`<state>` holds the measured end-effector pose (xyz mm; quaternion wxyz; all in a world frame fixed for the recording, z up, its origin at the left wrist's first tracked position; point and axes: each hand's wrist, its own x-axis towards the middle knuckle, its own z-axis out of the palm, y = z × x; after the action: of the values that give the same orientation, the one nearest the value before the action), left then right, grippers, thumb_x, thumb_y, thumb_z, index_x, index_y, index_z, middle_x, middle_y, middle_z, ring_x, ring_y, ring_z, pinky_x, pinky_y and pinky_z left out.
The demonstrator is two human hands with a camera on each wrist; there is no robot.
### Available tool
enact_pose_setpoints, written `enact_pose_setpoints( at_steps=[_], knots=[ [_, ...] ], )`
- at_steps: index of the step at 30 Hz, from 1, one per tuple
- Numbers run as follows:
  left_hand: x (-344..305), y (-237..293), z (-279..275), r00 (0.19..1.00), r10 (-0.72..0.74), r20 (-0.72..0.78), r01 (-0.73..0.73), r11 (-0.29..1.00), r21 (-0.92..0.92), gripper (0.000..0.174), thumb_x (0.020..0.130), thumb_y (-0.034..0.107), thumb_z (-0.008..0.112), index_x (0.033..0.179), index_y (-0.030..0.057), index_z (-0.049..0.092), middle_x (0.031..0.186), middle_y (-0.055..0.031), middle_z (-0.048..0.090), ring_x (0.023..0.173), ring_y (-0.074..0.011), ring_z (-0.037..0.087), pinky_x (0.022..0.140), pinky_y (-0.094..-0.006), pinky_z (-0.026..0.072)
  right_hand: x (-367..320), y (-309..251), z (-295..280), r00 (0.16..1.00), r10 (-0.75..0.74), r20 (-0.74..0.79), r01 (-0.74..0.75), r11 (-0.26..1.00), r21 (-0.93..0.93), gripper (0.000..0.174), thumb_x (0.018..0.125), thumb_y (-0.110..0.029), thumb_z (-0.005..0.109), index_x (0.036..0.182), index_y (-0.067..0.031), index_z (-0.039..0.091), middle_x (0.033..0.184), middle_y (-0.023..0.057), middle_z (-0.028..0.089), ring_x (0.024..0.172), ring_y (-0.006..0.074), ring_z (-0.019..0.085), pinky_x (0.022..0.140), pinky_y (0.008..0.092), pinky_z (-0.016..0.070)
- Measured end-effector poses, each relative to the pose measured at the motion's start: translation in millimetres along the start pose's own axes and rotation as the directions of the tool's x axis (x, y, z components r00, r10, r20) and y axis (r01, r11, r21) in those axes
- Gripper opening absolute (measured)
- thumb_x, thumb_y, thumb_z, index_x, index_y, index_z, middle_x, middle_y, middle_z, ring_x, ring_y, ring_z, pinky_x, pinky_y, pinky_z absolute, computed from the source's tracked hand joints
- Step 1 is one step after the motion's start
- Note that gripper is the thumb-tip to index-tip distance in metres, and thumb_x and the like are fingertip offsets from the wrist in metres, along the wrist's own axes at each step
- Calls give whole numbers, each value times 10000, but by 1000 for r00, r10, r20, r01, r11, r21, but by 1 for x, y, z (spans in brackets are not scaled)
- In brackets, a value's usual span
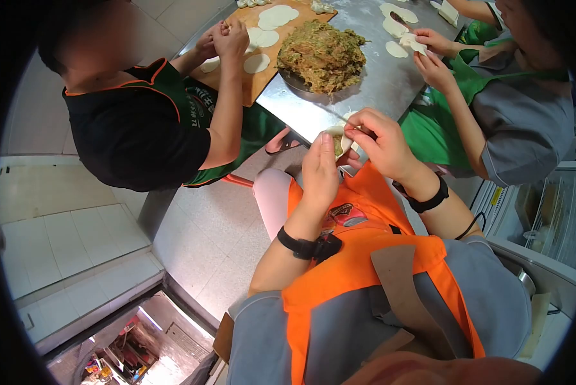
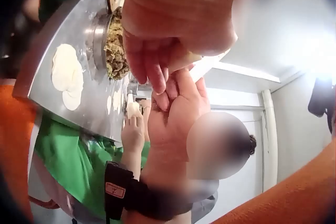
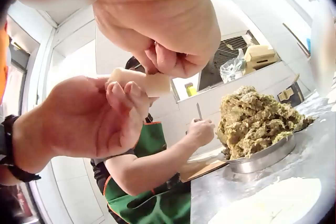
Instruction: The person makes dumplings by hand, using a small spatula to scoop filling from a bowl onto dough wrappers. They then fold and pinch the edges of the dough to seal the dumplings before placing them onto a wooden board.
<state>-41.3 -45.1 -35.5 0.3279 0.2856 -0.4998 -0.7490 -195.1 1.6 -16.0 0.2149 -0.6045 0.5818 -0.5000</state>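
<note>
In the head view, a pale dumpling wrapper (image 1: 337,146) with greenish filling inside is folded between the two hands, just off the front corner of the steel table. My left hand (image 1: 320,172) holds it from the left, thumb up along its side. The right hand (image 1: 383,146) pinches the upper edge with thumb and fingertips. A thin stick (image 1: 331,115) juts from the right hand towards the bowl. In the right wrist view the wrapper (image 3: 139,81) spans both hands' fingertips. The left wrist view mostly hides it behind the fingers.
A big mound of filling (image 1: 320,54) fills a metal bowl on the steel table (image 1: 378,83). Flat wrappers (image 2: 67,77) lie nearby. A person stands left beside a wooden board (image 1: 253,96); another, at right, handles a wrapper (image 1: 413,43). An open fridge (image 1: 544,212) stands behind right.
</note>
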Motion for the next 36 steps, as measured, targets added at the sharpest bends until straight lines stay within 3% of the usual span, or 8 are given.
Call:
enact_pose_setpoints(
  at_steps=[4, 6, 12, 20, 23, 27, 30, 36],
  knots=[
    [-11, 11, 6, 995, 97, -11, -94, 986, 138, 282, 1010, 221, 472, 1150, -22, 503, 880, -95, 615, 688, -148, 628, 629, -268, 522, -3, -14, 2, 968, 251, 10, -250, 958, 137, 76, 900, -61, 623, 943, -2, 603, 863, 66, 623, 771, 162, 585, 721, 283, 463],
    [-16, 11, 12, 977, 213, -22, -192, 917, 351, 247, 960, 114, 563, 1158, -13, 489, 877, -94, 612, 675, -137, 624, 618, -262, 517, -5, -13, 0, 958, 280, 62, -282, 882, 379, 84, 917, -34, 604, 999, -15, 600, 867, 10, 598, 756, 73, 545, 638, 222, 421],
    [-28, 38, 21, 997, 31, -74, -34, 999, -37, 311, 899, 36, 617, 1171, -10, 475, 960, -64, 600, 781, -123, 611, 678, -264, 505, -6, -13, -6, 935, 284, 213, -355, 747, 562, 108, 908, -21, 621, 1013, 1, 605, 905, 1, 605, 821, 62, 544, 645, 211, 436],
    [-16, 34, 18, 791, 610, 51, -519, 624, 584, 254, 938, 117, 504, 1120, -21, 614, 1089, -155, 615, 1022, -274, 610, 887, -355, 472, -14, -30, -8, 982, 178, 56, -187, 941, 283, 60, 888, -41, 659, 921, -3, 626, 797, -7, 591, 744, 84, 540, 645, 250, 434],
    [-21, 34, 18, 904, 425, 54, -399, 790, 466, 271, 965, 110, 450, 1105, -33, 633, 1018, -164, 644, 934, -257, 648, 821, -331, 498, -13, -37, -17, 998, -35, 60, 37, 999, -26, 83, 867, -50, 681, 904, 3, 629, 743, 9, 574, 672, 108, 524, 617, 260, 412],
    [-28, 48, 22, 993, 51, 105, -56, 997, 49, 339, 1019, 112, 347, 1093, -62, 629, 860, -136, 661, 691, -188, 666, 672, -280, 523, -8, -48, -26, 997, -66, 42, 65, 998, 21, 129, 829, -73, 699, 899, -1, 618, 717, 79, 551, 622, 188, 510, 571, 287, 395],
    [-33, 64, 22, 966, 32, 255, -31, 999, -7, 386, 1043, 143, 294, 1048, -65, 620, 788, -96, 642, 583, -138, 632, 587, -242, 504, -4, -57, -16, 999, -31, 13, 28, 979, 204, 123, 842, -121, 648, 877, -14, 599, 692, 110, 535, 590, 265, 508, 551, 329, 410],
    [-43, 74, 24, 959, 89, 270, -126, 985, 122, 358, 1029, 167, 302, 1002, -33, 596, 692, -65, 594, 518, -115, 561, 518, -249, 447, -11, -49, -6, 957, -286, 58, 279, 955, 101, 151, 836, -146, 543, 882, -8, 583, 728, 159, 567, 605, 361, 563, 567, 410, 464]
  ],
)
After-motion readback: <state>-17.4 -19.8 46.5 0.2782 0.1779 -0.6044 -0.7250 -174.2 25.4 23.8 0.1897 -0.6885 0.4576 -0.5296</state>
